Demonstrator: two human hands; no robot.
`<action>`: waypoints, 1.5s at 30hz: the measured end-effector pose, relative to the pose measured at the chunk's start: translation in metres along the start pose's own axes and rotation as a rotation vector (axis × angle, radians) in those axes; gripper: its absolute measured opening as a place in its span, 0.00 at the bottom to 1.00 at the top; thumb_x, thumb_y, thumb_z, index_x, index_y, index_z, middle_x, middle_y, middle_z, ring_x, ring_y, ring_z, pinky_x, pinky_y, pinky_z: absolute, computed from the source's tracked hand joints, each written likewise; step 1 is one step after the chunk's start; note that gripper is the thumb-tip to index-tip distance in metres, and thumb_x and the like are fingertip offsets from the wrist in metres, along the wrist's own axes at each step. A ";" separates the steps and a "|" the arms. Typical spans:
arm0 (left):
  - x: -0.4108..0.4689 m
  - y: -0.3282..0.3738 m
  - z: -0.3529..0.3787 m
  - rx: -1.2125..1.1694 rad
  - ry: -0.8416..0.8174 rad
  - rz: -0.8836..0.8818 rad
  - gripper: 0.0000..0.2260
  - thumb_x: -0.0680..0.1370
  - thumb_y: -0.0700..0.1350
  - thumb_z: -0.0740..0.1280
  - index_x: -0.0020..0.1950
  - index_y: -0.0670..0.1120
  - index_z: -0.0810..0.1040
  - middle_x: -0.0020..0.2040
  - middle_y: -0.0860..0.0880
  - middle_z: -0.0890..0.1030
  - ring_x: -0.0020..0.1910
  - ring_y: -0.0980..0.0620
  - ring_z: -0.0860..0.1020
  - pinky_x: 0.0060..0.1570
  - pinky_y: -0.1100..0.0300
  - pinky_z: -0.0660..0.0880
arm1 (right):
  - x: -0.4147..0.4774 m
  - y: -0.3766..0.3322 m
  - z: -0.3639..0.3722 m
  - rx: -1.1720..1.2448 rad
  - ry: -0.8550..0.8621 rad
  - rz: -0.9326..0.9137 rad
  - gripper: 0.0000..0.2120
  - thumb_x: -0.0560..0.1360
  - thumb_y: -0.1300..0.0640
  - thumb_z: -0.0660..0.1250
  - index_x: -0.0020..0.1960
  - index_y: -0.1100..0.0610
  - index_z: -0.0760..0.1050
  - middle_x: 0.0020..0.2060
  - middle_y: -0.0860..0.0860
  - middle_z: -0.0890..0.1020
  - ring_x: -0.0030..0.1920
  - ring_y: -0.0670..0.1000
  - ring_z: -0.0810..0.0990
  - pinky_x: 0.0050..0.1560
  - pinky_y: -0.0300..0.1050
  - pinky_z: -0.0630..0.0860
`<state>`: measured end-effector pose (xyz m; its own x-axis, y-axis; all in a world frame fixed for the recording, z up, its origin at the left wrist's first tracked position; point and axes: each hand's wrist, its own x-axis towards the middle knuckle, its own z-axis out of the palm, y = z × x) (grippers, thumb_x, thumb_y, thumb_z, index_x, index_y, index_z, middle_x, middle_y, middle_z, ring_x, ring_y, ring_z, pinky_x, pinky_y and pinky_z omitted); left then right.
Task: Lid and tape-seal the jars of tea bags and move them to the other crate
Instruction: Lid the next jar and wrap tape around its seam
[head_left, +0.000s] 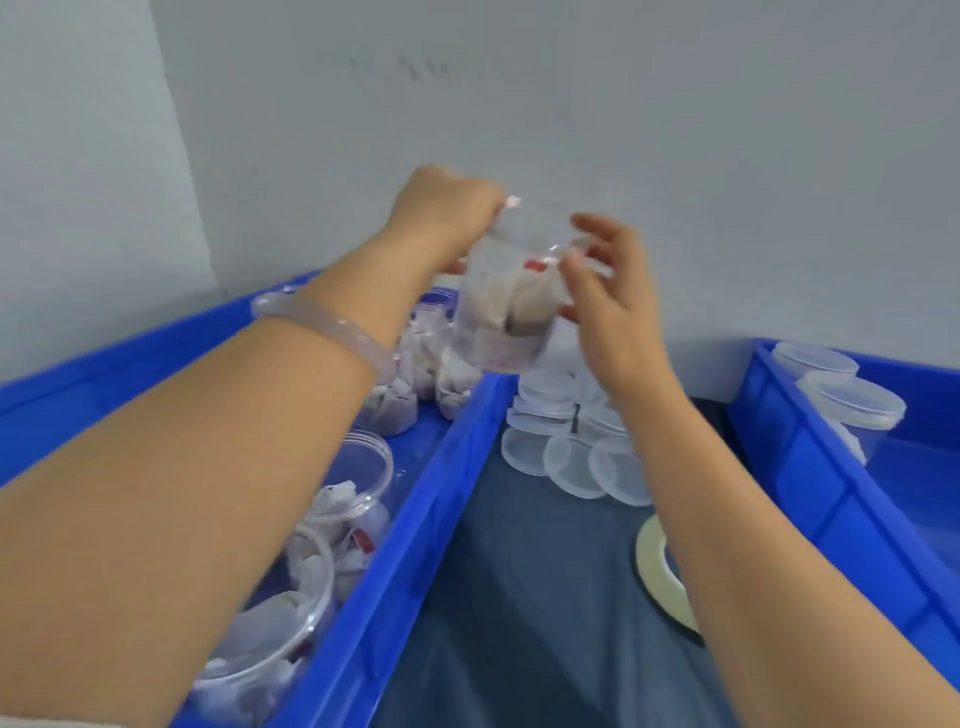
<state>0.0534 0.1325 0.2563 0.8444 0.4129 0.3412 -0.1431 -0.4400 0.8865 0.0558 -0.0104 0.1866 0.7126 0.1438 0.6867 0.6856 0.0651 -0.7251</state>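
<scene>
A clear plastic jar of tea bags (506, 306) is held up in the air above the gap between the two crates. My left hand (447, 213) grips it from above at the rim. My right hand (613, 280) touches its right side with curled fingers around the jar's edge. The left blue crate (415, 519) holds several open jars of tea bags (358, 488). The right blue crate (810, 478) holds lidded jars (852, 400) at its far end. A pile of clear lids (566, 447) lies on the dark cloth between the crates. A roll of tape (657, 566) lies near my right forearm, partly hidden.
A pale wall stands close behind the crates. The dark blue cloth (530, 613) covers the table between the crates. A clear bracelet (332, 327) sits on my left wrist.
</scene>
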 end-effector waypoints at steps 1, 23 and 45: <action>-0.007 0.012 0.019 -0.108 0.010 0.002 0.09 0.74 0.45 0.65 0.34 0.44 0.75 0.32 0.48 0.75 0.33 0.47 0.74 0.40 0.57 0.75 | -0.002 -0.005 -0.015 -0.014 0.043 -0.013 0.11 0.79 0.60 0.60 0.57 0.47 0.68 0.51 0.47 0.72 0.45 0.36 0.79 0.52 0.44 0.75; -0.133 -0.145 0.123 -0.532 -0.188 0.055 0.17 0.78 0.58 0.56 0.56 0.51 0.78 0.55 0.51 0.82 0.56 0.56 0.79 0.55 0.61 0.75 | -0.146 0.085 -0.106 -1.024 -0.156 0.542 0.17 0.75 0.45 0.64 0.61 0.52 0.75 0.59 0.49 0.77 0.60 0.52 0.71 0.61 0.46 0.68; -0.154 -0.154 0.159 -0.638 -0.049 0.096 0.26 0.74 0.64 0.50 0.59 0.50 0.75 0.53 0.55 0.82 0.55 0.58 0.79 0.52 0.66 0.73 | -0.079 0.054 -0.079 -0.317 0.211 0.628 0.11 0.79 0.55 0.59 0.45 0.54 0.79 0.34 0.45 0.83 0.32 0.38 0.75 0.36 0.38 0.73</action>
<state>0.0275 0.0103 0.0175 0.8330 0.3515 0.4273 -0.4853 0.0932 0.8694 0.0487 -0.0964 0.0974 0.9769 -0.1352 0.1657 0.1263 -0.2604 -0.9572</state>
